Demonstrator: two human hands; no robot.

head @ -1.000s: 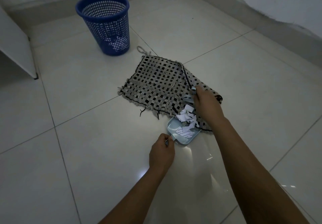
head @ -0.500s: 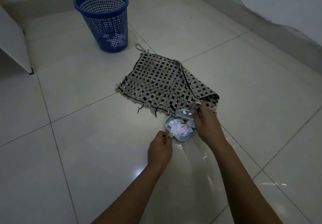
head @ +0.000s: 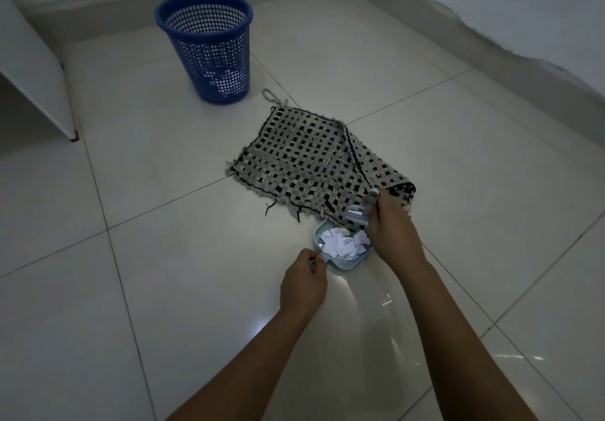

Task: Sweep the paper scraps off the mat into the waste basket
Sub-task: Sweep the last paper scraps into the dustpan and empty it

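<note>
- Against the near edge of the mat (head: 304,158), a small pale-blue dustpan (head: 340,265) is sitting on the floor, and the paper scraps (head: 343,243) are lying heaped inside it in a white pile.
- At the dustpan's near-left corner, the left hand (head: 302,284) is pinching the pan's thin handle, fingers curled tight around it.
- Just past the dustpan, on the mat's near right corner, the right hand (head: 391,227) is gripping a small pale-blue brush (head: 363,209), fingers wrapped around its handle; the brush head is hovering at the far rim of the pan, and whether it is touching the mat cannot be told.
- Beyond the dustpan, the mat is lying flat on the tiles, woven in grey and black checks, with its right side folded over and loose threads trailing from its near edge; no scraps are showing on its visible surface.
- Well beyond the mat, to its far left, the blue waste basket (head: 209,50) is standing upright, with something white showing through the mesh near its bottom.
- Left of the basket, a white panel (head: 36,70) is leaning or standing at the frame's edge.
- Under everything, the glossy white floor (head: 163,289) is reflecting light near the person's forearms.
</note>
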